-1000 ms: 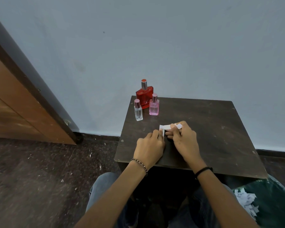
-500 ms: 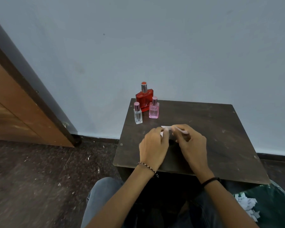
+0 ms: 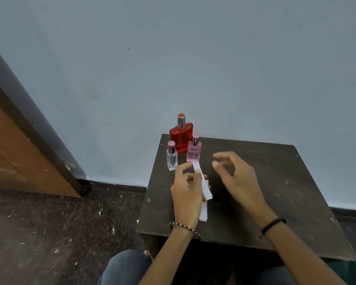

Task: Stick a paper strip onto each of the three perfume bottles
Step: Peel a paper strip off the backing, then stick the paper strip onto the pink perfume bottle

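Three stand upright at far-left corner of counter (image 3: pixel 280 182): red perfume bottle (image 3: pixel 180 140), clear perfume bottle (image 3: pixel 172 159), pink perfume bottle (image 3: pixel 193 155) | left hand (image 3: pixel 188 194) nearer, just before them, pinches paper strips (image 3: pixel 205 189), long axis toward pink one | right hand (image 3: pixel 237 175) loosely open, empty

- Dark wooden table (image 3: pixel 275 182), scuffed, set against the wall.
- Pale blue wall (image 3: pixel 193 58), plain.
- Brown wooden door (image 3: pixel 6 151) on the left.
- Dark speckled floor (image 3: pixel 39 233), strewn with pale flecks.

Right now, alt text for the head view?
A left hand holds white paper strips above a dark wooden table, right hand open. A red perfume bottle, pink perfume bottle and clear perfume bottle stand at its far left.
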{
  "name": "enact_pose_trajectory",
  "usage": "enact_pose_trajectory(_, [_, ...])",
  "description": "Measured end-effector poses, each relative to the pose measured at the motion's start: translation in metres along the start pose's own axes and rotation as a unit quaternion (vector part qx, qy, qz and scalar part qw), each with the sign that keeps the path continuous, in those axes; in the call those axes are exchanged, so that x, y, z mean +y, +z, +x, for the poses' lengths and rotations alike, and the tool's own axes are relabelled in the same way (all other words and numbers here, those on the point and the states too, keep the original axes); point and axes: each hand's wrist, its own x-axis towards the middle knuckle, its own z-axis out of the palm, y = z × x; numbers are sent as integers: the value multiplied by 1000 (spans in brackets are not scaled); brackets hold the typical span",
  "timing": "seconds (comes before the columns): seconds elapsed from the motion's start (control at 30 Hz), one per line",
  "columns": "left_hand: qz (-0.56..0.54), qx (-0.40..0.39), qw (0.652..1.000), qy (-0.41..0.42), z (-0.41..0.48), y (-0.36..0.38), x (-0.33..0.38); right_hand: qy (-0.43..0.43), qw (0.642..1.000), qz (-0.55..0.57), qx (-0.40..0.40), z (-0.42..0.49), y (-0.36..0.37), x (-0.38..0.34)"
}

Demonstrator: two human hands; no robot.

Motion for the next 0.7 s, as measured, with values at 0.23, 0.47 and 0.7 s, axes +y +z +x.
enact_pose_trajectory(0.23, [85, 3, 995, 57, 5, -5, -12, 40, 992, 55, -108, 55, 40, -20])
enact_pose_trajectory(0.47, [92, 8, 993, 69, 4, -2, -8, 26, 993, 102, -58, 52, 30, -9])
enact_pose_trajectory(0.7, [172, 5, 975, 139, 25, 25, 12, 91, 950, 297, -23, 17, -11, 10])
